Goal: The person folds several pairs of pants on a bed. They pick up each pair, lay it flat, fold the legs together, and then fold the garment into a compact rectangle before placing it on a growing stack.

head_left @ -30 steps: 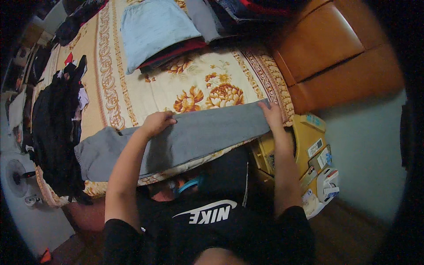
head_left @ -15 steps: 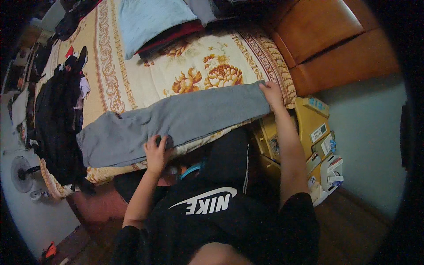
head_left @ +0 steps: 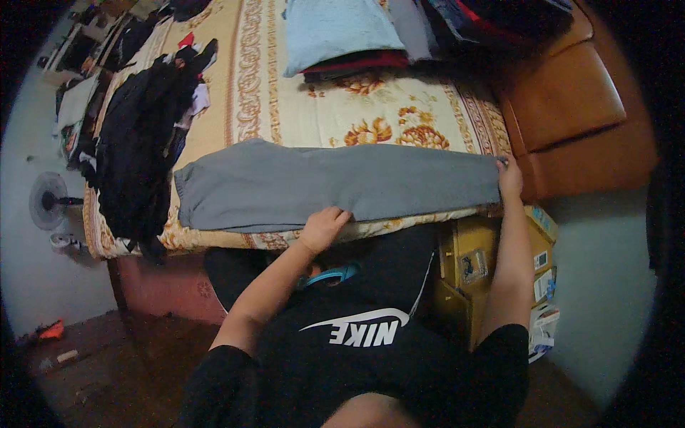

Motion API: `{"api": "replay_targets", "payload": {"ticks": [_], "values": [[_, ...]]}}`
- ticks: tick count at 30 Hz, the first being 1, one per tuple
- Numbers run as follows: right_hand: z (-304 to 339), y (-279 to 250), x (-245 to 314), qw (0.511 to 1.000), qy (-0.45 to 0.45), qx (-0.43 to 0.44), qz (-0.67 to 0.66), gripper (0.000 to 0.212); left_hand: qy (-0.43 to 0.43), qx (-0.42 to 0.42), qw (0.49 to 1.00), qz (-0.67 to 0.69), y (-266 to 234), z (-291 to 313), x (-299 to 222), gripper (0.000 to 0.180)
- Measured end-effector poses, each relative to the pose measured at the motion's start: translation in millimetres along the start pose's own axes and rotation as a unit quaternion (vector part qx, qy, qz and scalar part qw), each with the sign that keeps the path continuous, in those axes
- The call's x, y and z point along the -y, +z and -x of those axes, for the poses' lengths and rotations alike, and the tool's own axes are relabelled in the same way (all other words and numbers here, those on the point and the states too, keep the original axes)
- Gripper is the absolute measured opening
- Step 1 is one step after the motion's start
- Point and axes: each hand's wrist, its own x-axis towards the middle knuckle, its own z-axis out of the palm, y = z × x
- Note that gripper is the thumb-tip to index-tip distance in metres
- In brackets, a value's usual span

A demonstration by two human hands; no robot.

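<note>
Because it underlies everything else, the bed (head_left: 285, 118) heads the list: cream and gold cover, brown floral motifs, bands of scrollwork. Next in size, grey trousers (head_left: 349, 178), one pair: plain matte cloth, folded lengthwise into a long strip, broad at the left end and slightly narrower at the right, the left end edged with a gathered, ribbed-looking band; surface mostly smooth, with shallow creases toward the middle and left. Location: along the near edge of the bed, directly before the person, the left end just beside a heap of dark clothes (head_left: 139, 143). Smaller, beyond the strip and apart from it: a stack of folded garments topped by a light-blue piece (head_left: 342, 32), dark red showing beneath. Last, two bare hands. Right hand (head_left: 509, 178): closed on the right end of the trousers, near its far corner. Left hand (head_left: 325, 227): at the near edge of the cloth, fingers close together and bent; whether fabric is pinched cannot be told. Changes against half a second ago: the strip lies flatter, its earlier ripples around the middle reduced; the left hand, then spread above the near edge, has drawn narrow; the right hand keeps its end.
</note>
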Motion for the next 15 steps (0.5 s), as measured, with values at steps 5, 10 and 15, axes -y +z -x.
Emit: {"api": "replay_targets", "payload": {"ticks": [5,10,15], "values": [[66,-14,101,0.962,-0.069,-0.254,0.064,0.026,-0.207,-0.21,0.955,0.008,-1,68,39,0.028],[212,48,239,0.94,-0.194,0.162,-0.23,0.017,-0.548,-0.51,0.628,0.215,-13,193,185,0.045],[286,89,345,0.861,-0.474,0.114,-0.141,0.025,-0.553,-0.517,0.478,0.445,-59,201,228,0.059]]}}
